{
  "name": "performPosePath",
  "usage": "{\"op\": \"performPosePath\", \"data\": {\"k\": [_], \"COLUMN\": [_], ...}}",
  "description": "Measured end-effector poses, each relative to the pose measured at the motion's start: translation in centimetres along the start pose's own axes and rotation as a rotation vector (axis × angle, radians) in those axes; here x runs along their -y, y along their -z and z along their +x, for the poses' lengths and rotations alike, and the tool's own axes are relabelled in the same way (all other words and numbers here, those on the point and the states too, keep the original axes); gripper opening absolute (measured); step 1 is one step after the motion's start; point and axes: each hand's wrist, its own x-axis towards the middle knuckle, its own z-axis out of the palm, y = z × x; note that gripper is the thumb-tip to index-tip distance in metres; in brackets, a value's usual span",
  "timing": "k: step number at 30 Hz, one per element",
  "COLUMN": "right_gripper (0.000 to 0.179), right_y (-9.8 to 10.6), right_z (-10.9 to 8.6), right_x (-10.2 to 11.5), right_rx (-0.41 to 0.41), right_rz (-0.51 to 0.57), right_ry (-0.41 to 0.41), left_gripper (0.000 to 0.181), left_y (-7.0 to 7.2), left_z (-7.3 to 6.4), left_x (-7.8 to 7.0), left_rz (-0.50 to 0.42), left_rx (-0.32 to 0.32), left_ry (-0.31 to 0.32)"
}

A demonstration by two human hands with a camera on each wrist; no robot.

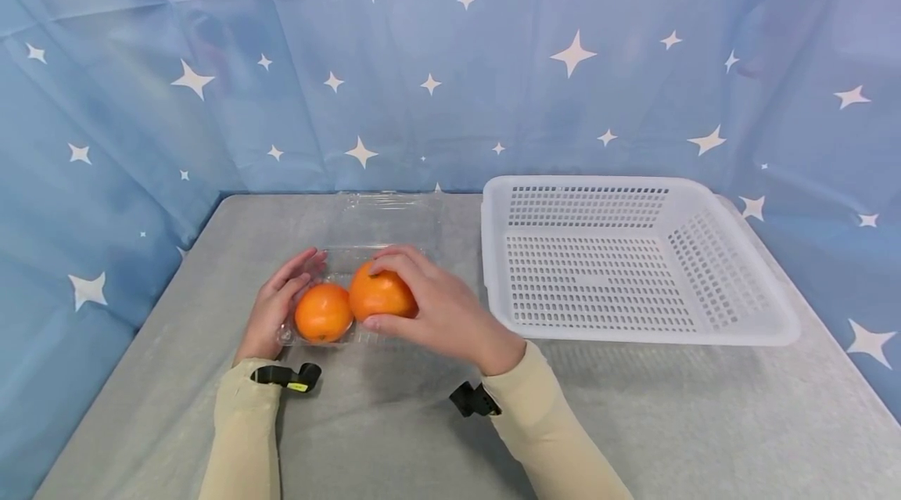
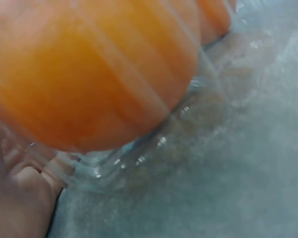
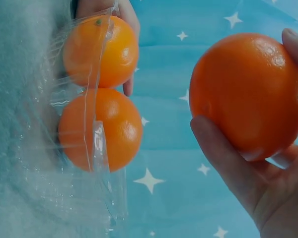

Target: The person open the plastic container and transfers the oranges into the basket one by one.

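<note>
My right hand grips an orange between thumb and fingers, above a clear plastic clamshell box whose lid lies folded back. In the right wrist view, the held orange is apart from two others in the box: a left one with a green stem end and one beside it. From the head, only the left orange of that pair shows plainly; the held fruit hides the other. Against the box's left side rests my left hand, fingers extended. Close behind the plastic, an orange fills much of the left wrist view.
To the right stands a white perforated plastic basket, with no fruit visible inside. The grey tabletop ends at the back against a blue curtain with white stars.
</note>
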Motion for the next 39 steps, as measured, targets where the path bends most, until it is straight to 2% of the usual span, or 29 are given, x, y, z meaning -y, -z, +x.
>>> {"op": "performPosePath", "data": {"k": [6, 14, 19, 29, 39], "right_gripper": [0.052, 0.051, 0.051, 0.051, 0.049], "right_y": [0.7, 1.7, 2.5, 4.4, 7.1], "right_z": [-0.4, -1.0, -1.5, -2.4, -3.2], "right_x": [0.3, 0.7, 0.3, -1.2, -2.2], "right_rx": [-0.008, -0.043, -0.056, -0.089, -0.046], "right_rz": [0.006, 0.149, 0.155, 0.062, -0.071], "right_ry": [-0.032, -0.059, -0.089, -0.069, -0.054], "left_gripper": [0.040, 0.042, 0.042, 0.042, 0.042], "left_y": [0.0, 0.3, 0.3, 0.4, 0.5], "left_z": [-0.1, -0.4, -0.3, -0.1, -0.2], "left_x": [0.0, 0.1, 0.1, -0.3, -0.4], "left_rz": [-0.001, -0.048, -0.030, -0.016, -0.015], "left_rx": [0.004, 0.019, 0.017, 0.018, 0.016], "left_ry": [-0.003, -0.023, -0.011, -0.001, 0.014]}}
